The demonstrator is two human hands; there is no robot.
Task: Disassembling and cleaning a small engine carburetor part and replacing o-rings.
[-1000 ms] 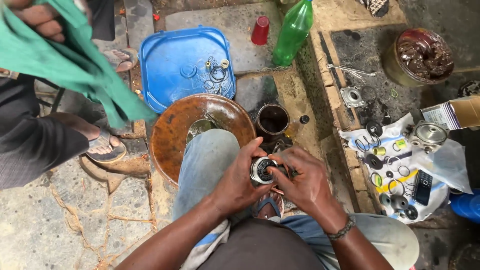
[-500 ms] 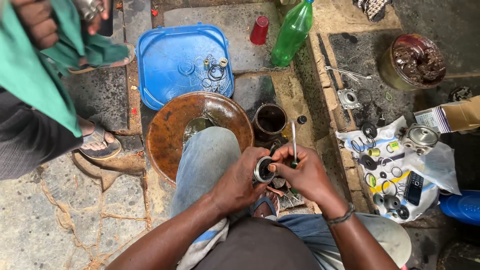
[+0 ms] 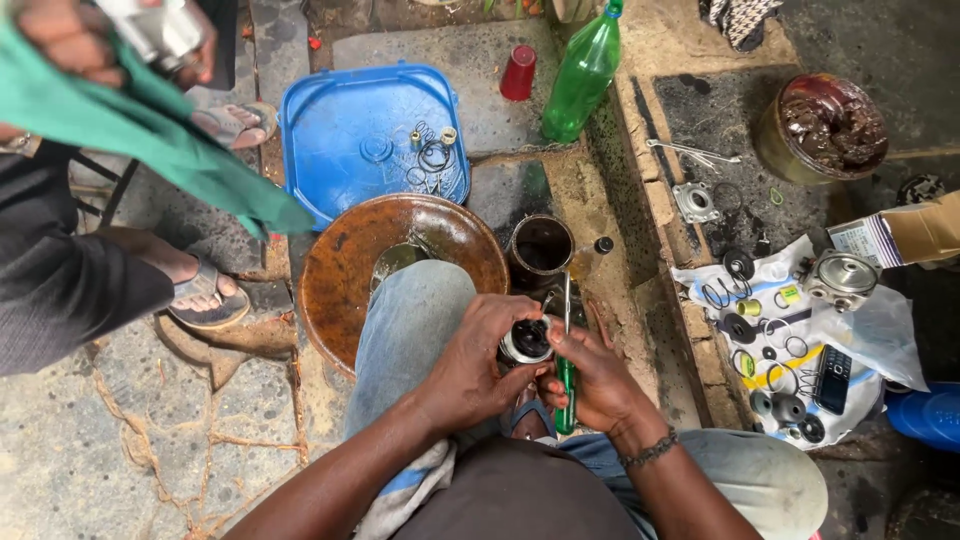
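My left hand (image 3: 478, 363) grips a small round metal part (image 3: 527, 342) with a dark centre, held over my knee. My right hand (image 3: 598, 376) holds a green-handled screwdriver (image 3: 565, 372) upright, its shaft pointing away from me beside the part, and its thumb rests against the part's rim. Just beyond the hands stands a dark, dirty tin can (image 3: 540, 250). A rusty brown bowl (image 3: 348, 262) with some liquid lies to the left of my denim-clad knee.
A blue plastic lid (image 3: 340, 140) holds springs and rings. A green bottle (image 3: 583, 75) and red cup (image 3: 517, 72) stand beyond. A tub of dark grease (image 3: 822, 125), and seals, metal parts and a phone on a white sheet (image 3: 880, 330), lie right. Another person with green cloth (image 3: 150, 140) is left.
My right hand has taken up the screwdriver and brought it upright beside the metal part. The person at left has lifted the green cloth and a metal piece higher.
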